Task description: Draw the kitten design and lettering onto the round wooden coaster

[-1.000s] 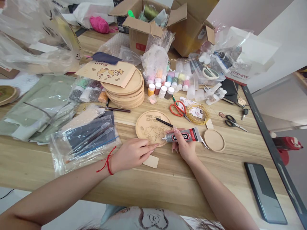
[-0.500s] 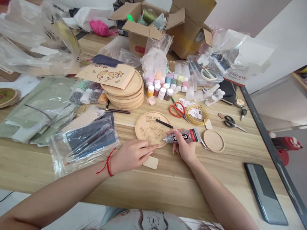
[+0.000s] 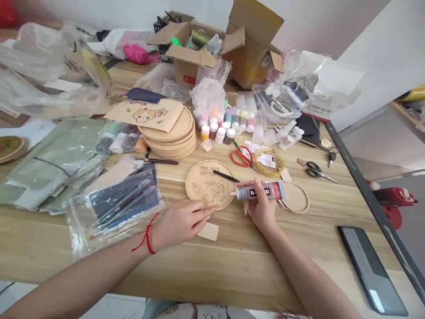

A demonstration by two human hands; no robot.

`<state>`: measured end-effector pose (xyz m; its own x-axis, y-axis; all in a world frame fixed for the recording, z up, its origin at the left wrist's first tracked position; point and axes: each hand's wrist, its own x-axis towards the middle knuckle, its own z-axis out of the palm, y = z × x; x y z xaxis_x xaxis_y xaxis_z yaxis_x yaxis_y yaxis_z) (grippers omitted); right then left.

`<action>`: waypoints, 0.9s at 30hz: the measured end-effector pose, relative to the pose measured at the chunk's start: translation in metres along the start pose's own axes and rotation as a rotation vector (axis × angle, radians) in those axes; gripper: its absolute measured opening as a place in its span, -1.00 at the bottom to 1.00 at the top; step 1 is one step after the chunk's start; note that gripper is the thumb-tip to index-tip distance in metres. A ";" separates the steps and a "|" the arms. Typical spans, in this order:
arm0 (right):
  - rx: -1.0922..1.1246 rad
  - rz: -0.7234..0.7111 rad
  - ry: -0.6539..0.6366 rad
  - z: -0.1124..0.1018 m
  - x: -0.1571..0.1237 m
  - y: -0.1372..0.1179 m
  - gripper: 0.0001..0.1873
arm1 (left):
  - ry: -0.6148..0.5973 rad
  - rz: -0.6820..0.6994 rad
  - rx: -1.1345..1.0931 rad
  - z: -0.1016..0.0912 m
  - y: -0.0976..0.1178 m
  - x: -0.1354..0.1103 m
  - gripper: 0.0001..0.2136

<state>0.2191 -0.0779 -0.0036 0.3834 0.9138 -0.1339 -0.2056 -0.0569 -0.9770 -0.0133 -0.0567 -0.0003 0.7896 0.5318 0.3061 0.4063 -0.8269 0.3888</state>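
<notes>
My right hand (image 3: 260, 208) grips a grey glue tube (image 3: 262, 192) held level, its white nozzle pointing left at the right edge of a round wooden plaque (image 3: 207, 186) engraved with a cat and lettering. My left hand (image 3: 181, 221) rests on the table with fingers stretched flat, their tips touching the plaque's near edge. A thin black stick (image 3: 226, 176) lies across the plaque. A small blank wooden tag (image 3: 208, 231) lies beside my left hand. A plain round wooden coaster (image 3: 297, 199) sits just right of the tube.
A stack of wooden plaques (image 3: 169, 133), small paint bottles (image 3: 221, 128), red scissors (image 3: 244, 157), a gold wire coil (image 3: 269, 160) and black scissors (image 3: 315, 170) lie beyond. Bagged brushes (image 3: 116, 204) lie left. A phone (image 3: 372, 268) lies right. Cardboard boxes (image 3: 212, 48) stand behind.
My right hand has drawn the glue tube slightly to the right, so the nozzle now sits at the plaque's right edge. The view has tilted up a little. My left hand stays put.
</notes>
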 end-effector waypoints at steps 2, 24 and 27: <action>0.042 -0.015 -0.029 -0.002 -0.001 -0.003 -0.58 | -0.004 -0.001 -0.001 -0.001 0.000 0.000 -0.74; -0.050 0.035 -0.170 -0.010 0.000 -0.003 -0.62 | 0.008 0.002 0.007 -0.002 0.000 -0.004 -0.74; -0.068 0.034 -0.200 -0.009 -0.001 0.001 -0.61 | 0.003 0.004 0.007 -0.001 -0.001 -0.004 -0.73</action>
<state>0.2266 -0.0821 -0.0062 0.1894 0.9721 -0.1382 -0.1518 -0.1101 -0.9823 -0.0167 -0.0580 -0.0010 0.7902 0.5287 0.3101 0.4062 -0.8306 0.3810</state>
